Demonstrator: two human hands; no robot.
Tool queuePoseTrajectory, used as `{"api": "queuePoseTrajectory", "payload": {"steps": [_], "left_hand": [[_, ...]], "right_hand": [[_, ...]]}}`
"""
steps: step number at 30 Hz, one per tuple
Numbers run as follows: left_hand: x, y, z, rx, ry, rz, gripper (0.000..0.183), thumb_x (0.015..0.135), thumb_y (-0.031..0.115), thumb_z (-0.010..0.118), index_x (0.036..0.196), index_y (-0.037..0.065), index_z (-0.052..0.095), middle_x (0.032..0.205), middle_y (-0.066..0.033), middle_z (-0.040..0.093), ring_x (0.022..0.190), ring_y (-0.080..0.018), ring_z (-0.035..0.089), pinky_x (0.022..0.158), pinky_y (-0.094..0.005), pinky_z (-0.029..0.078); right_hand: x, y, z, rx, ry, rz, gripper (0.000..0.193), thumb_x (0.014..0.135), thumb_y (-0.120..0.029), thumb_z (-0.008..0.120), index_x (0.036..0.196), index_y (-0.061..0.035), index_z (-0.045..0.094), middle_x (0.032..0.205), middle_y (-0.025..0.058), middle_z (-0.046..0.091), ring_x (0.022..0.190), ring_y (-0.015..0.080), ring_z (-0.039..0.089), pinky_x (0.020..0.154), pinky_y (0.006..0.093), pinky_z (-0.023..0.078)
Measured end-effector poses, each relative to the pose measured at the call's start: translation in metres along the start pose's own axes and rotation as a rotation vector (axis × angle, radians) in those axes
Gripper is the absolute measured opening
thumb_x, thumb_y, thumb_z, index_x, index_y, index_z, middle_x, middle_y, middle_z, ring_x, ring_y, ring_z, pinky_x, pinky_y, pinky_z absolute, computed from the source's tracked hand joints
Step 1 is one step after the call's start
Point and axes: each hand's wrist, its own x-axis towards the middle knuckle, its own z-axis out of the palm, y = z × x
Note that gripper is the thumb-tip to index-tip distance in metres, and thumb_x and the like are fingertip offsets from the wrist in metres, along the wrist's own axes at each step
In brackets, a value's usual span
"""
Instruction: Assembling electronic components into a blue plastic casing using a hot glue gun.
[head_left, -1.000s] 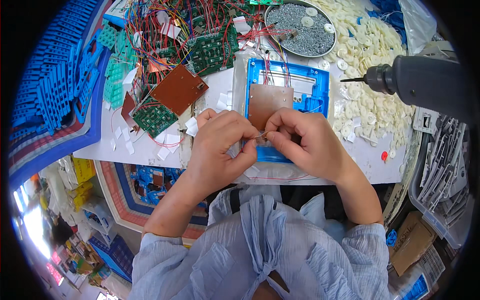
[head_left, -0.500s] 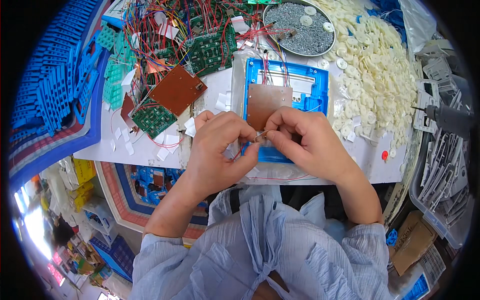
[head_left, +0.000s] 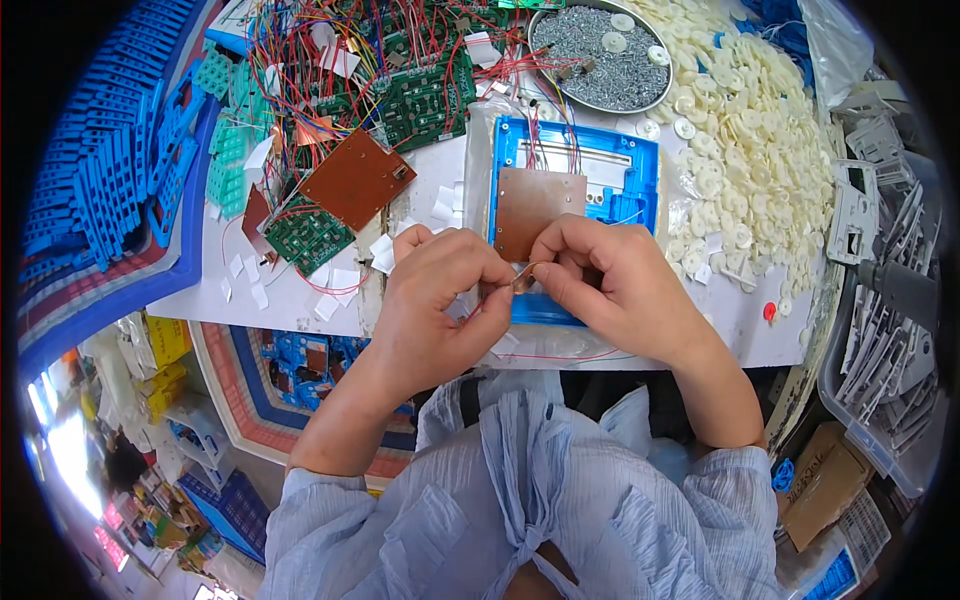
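Note:
In front of me lies a blue plastic housing (head_left: 625,170) with a brown circuit board (head_left: 540,205) in its left part. Thin wires run up from behind this board. My left hand (head_left: 445,290) and my right hand (head_left: 610,275) meet over the housing's lower part, fingertips nearly touching. Both are closed in pinches around a thin wire (head_left: 530,268). A small coppery piece (head_left: 522,284) shows between the fingertips; its exact kind is too small to make out. A red wire (head_left: 560,355) trails below the hands along the table's near edge.
Green circuit boards (head_left: 425,100) with tangled wires and another brown board (head_left: 358,180) lie left. A round tray of screws (head_left: 600,60) stands behind the housing. Pale plastic discs (head_left: 750,150) pile up right, with a power screwdriver (head_left: 900,290) beyond. Blue plastic parts (head_left: 110,160) fill the far left.
The power screwdriver at the right has swung down and outward, away from the discs. My hands have barely shifted and keep the same pinch.

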Motion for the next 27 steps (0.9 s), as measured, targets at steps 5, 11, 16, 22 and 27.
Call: {"api": "queuePoseTrajectory", "payload": {"steps": [5,11,16,22,27], "left_hand": [[0.001,0.002,0.0,-0.004,-0.01,0.003,0.011,0.078,-0.001,0.068,0.085,0.008,0.065,0.083,-0.0001,0.065,0.07,-0.0142,0.053,0.079,-0.0344,0.031],[-0.001,0.002,0.002,-0.003,0.014,-0.001,0.014,0.078,0.003,0.071,0.087,0.011,0.064,0.079,0.001,0.061,0.071,-0.0171,0.058,0.078,-0.0377,0.03],[0.0,0.003,0.01,0.027,0.06,0.058,0.015,0.078,0.004,0.073,0.088,0.011,0.064,0.079,0.0001,0.06,0.071,-0.0185,0.057,0.078,-0.0379,0.031],[0.001,0.007,0.019,0.1,0.121,0.171,0.016,0.079,0.001,0.071,0.093,0.009,0.067,0.081,-0.0047,0.061,0.073,-0.0245,0.061,0.07,-0.0387,0.043],[0.0,0.012,0.011,-0.001,0.026,-0.11,0.01,0.087,0.002,0.067,0.097,0.002,0.067,0.08,-0.01,0.065,0.067,-0.0241,0.066,0.057,-0.0331,0.05]], "right_hand": [[0.0,0.002,0.001,0.024,0.007,-0.007,0.009,0.09,-0.011,0.069,0.092,-0.0026,0.066,0.059,0.0085,0.059,0.052,0.0227,0.059,0.052,0.0362,0.044],[-0.004,-0.003,0.01,-0.02,0.13,-0.062,0.012,0.086,-0.007,0.071,0.096,-0.0038,0.065,0.07,0.0105,0.064,0.057,0.0254,0.063,0.054,0.0374,0.048],[-0.018,-0.009,0.017,-0.13,0.223,-0.27,0.018,0.084,-0.004,0.071,0.101,-0.005,0.065,0.094,0.013,0.069,0.071,0.0305,0.068,0.062,0.0385,0.054],[-0.027,0.004,0.027,-0.181,0.31,-0.261,0.025,0.08,-0.004,0.076,0.102,-0.0052,0.066,0.095,0.0122,0.071,0.075,0.0312,0.07,0.065,0.0385,0.056],[-0.024,0.009,0.027,-0.343,0.389,-0.448,0.025,0.077,-0.005,0.079,0.1,-0.0051,0.069,0.098,0.0102,0.073,0.076,0.0267,0.071,0.063,0.036,0.056]]}}
